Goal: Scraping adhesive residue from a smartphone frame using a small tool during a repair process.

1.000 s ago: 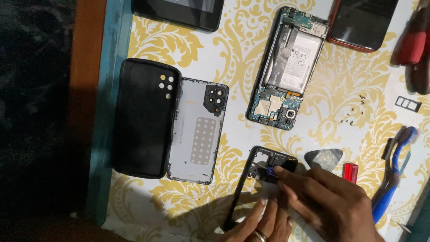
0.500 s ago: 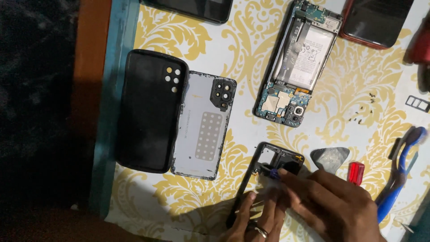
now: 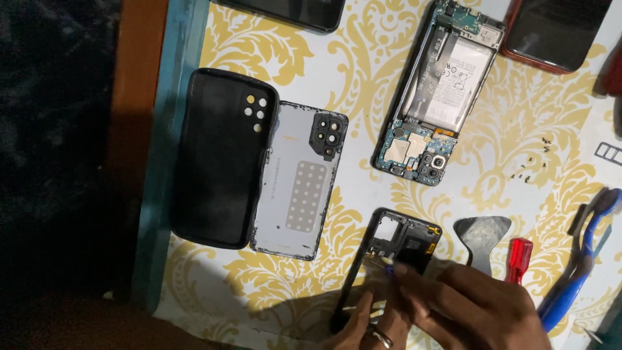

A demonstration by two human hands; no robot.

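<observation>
Black plastic phone frame (image 3: 389,249) lies at six o'clock on the yellow-patterned cloth (image 3: 311,84). My right hand (image 3: 470,304) pinches a small tool against its top part; my left hand (image 3: 369,327), ringed, steadies its lower edge with curled fingers. At three o'clock sits a grey pick (image 3: 483,234), at twelve an opened phone (image 3: 440,91), at nine a back cover (image 3: 301,181).

Light's pretty uneven here: the patterned cloth (image 3: 518,149) up top right is bright and crisp, small screws and the opened phone (image 3: 440,91) sharp enough. The whole left strip is nearly black, no detail at all. A soft shadow pools along the bottom under the hands, and the right hand (image 3: 479,311) looks dim and a bit smeared. Slight sheen on the black case (image 3: 220,155)
</observation>
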